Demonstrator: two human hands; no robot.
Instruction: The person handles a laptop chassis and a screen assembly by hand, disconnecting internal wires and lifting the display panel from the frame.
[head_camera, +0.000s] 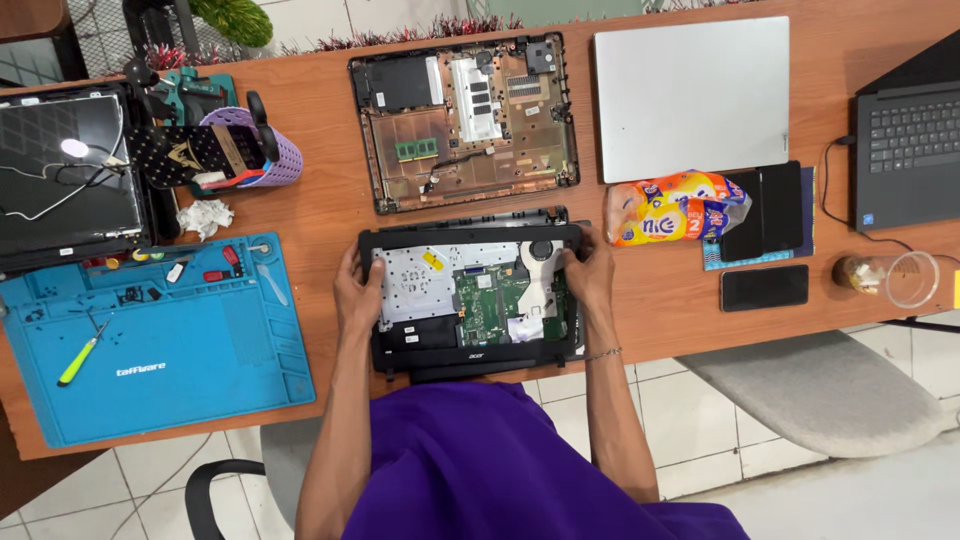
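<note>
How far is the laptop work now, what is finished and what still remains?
Done: the bottom cover is off and lies apart on the desk, its inside facing up. In hand: the left hand and right hand grip the sides of the opened laptop body, its green mainboard exposed. Left: body and cover are still separate, and the screwdriver lies untouched on the blue mat.

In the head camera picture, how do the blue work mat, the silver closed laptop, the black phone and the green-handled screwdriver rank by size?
Largest to smallest:
1. blue work mat
2. silver closed laptop
3. black phone
4. green-handled screwdriver

All lie flat on one desk, so nearness barely matters.
</note>
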